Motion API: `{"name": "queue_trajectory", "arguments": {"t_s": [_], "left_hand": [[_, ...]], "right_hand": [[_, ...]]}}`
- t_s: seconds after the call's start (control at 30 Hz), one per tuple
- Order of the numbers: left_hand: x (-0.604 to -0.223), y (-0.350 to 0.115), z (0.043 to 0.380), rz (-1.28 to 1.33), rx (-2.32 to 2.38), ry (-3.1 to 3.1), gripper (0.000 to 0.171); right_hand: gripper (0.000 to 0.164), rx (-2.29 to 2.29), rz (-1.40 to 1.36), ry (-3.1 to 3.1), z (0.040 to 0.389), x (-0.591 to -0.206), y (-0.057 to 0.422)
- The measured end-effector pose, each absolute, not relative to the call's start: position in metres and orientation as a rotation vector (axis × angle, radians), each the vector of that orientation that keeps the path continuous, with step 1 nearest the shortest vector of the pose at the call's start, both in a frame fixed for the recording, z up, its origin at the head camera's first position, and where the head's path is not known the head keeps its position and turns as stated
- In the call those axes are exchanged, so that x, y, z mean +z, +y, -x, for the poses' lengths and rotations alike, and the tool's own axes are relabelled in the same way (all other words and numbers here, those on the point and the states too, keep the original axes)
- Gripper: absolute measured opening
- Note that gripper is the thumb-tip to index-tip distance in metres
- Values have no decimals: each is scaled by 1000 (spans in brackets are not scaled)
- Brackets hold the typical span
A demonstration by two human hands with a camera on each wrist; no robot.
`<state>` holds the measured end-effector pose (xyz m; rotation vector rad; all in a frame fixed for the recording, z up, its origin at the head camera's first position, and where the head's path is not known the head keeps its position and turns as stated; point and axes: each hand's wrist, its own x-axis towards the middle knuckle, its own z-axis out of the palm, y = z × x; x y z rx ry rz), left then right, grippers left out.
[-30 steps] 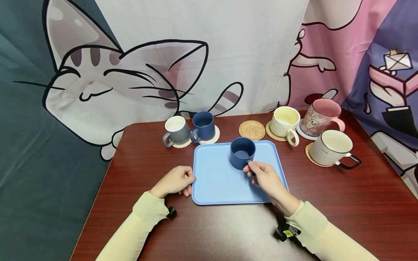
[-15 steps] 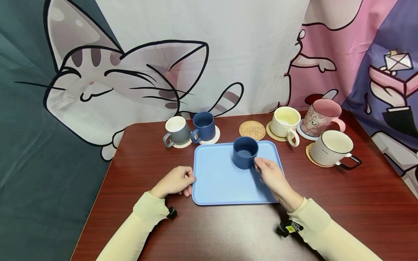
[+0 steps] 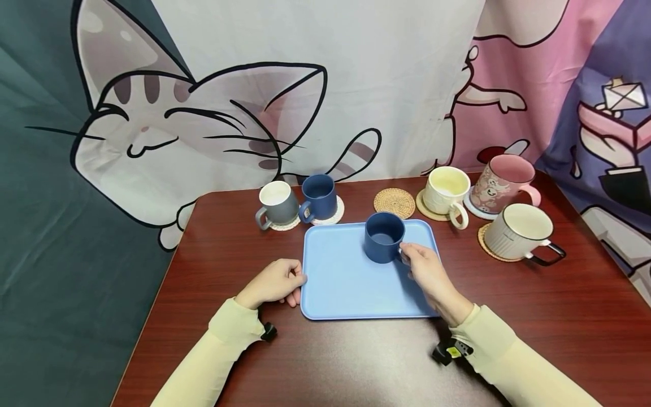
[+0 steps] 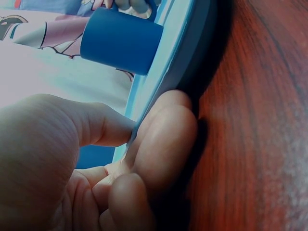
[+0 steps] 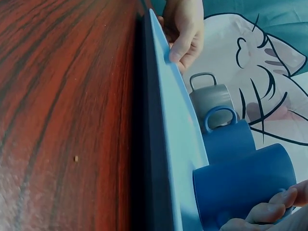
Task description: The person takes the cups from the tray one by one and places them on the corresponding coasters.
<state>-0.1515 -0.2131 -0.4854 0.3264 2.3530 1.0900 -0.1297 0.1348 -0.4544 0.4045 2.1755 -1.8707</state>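
A light blue tray [image 3: 338, 285] lies on the wooden table. Toward its back right, a dark blue mug [image 3: 380, 247] stands upright, its inside bare. My right hand [image 3: 428, 275] pinches the mug's handle between thumb and fingers, from the right. At the tray's left edge is my left hand [image 3: 274, 281]; in the left wrist view its thumb [image 4: 108, 127] lies over the rim while the fingers [image 4: 168, 144] curl beneath it. The right wrist view catches the mug's side [image 5: 245, 183] close up, with the fingers partly cut off by the frame.
Behind the tray stand a grey mug [image 3: 281, 208] and another blue mug [image 3: 319, 195] on white coasters. A woven coaster [image 3: 394, 202] lies bare. To the right are a cream mug [image 3: 441, 195], a pink mug [image 3: 498, 183] and a ribbed white mug [image 3: 511, 232], each on a coaster.
The dark blue mug has shifted slightly to the right across the tray, with my right hand on its handle. My left hand has stayed at the tray's left edge.
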Motion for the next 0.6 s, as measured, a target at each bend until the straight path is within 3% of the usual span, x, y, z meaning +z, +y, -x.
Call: {"name": "queue_trajectory", "arguments": {"t_s": [0.6], "left_hand": [[-487, -213, 152, -321, 1086, 2351, 23]], "right_hand": [[40, -1993, -347, 2187, 156, -439, 148]]}}
